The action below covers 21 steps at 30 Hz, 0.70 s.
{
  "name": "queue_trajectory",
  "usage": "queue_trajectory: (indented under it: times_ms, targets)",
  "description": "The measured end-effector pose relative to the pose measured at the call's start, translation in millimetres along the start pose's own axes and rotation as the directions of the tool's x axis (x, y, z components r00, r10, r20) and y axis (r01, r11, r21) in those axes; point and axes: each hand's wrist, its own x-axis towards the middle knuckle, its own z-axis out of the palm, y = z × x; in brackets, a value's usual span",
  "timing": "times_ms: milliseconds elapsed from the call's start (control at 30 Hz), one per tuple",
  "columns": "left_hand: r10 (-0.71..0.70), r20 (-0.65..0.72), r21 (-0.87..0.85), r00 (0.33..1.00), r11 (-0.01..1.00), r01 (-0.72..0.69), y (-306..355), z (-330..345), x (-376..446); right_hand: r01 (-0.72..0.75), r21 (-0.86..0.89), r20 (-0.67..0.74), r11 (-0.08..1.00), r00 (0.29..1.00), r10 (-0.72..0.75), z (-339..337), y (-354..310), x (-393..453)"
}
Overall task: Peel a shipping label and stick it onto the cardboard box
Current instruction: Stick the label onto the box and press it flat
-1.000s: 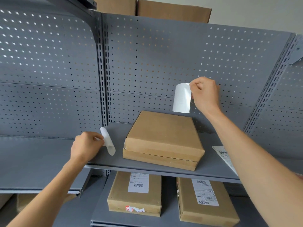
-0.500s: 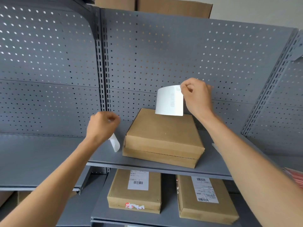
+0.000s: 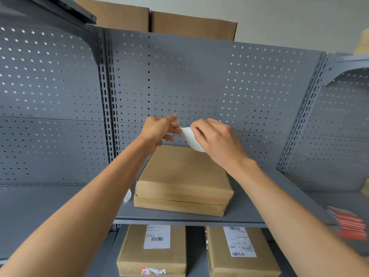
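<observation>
While both hands work above it, the grey shelf [image 3: 259,218] carries the plain cardboard box [image 3: 183,176], the landmark for this entry. Behind the box stands the perforated back panel [image 3: 199,76], and above that panel show two large cartons [image 3: 191,23]. Below the box, on the lower shelf, lie two labelled boxes [image 3: 153,250], each with a barcode sticker on top. Right of the box a red stack [image 3: 349,224] rests at the shelf edge. Above the box's rear edge, left hand [image 3: 157,130] and right hand [image 3: 215,140] meet: fingers of both pinching the white shipping label [image 3: 191,138], curled, clear of the box. Left of the box lies a white paper scrap [image 3: 127,195].
</observation>
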Motion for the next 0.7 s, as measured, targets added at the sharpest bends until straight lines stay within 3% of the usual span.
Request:
queue_trajectory:
  times_ms: [267,400,467,533,567,600,700]
  targets:
    - [0.120,-0.045,-0.039,0.992,0.992,-0.122,-9.5,17.0,1.3,0.073,0.048,0.096,0.996,0.992,-0.078,-0.3,-3.9,-17.3]
    - [0.164,-0.063,-0.182,0.984,0.968,-0.173,-11.6,15.6,4.5,-0.233,0.177,0.070,0.956,0.972,0.224,-1.5,3.0,-27.4]
    - [0.162,-0.050,-0.252,0.985,0.953,-0.170,-14.4,13.3,8.1,-0.496,0.219,0.010,0.840,0.862,0.507,-0.5,15.0,-27.4]
    - [0.152,-0.051,-0.305,0.987,0.939,-0.160,-15.9,11.9,9.7,-0.745,0.331,0.126,0.579,0.643,0.755,-1.5,22.7,-21.1]
    - [0.148,-0.053,-0.321,0.988,0.934,-0.157,-16.0,11.9,9.5,-0.800,0.391,0.220,0.455,0.562,0.798,-1.1,25.1,-18.3]
    - [0.145,-0.054,-0.332,0.988,0.931,-0.154,-15.6,12.2,8.7,-0.818,0.430,0.290,0.381,0.525,0.800,-0.2,25.8,-16.5]
    - [0.138,-0.034,-0.335,0.990,0.932,-0.141,-15.3,12.5,5.9,-0.822,0.465,0.324,0.327,0.502,0.802,5.1,24.8,-13.3]
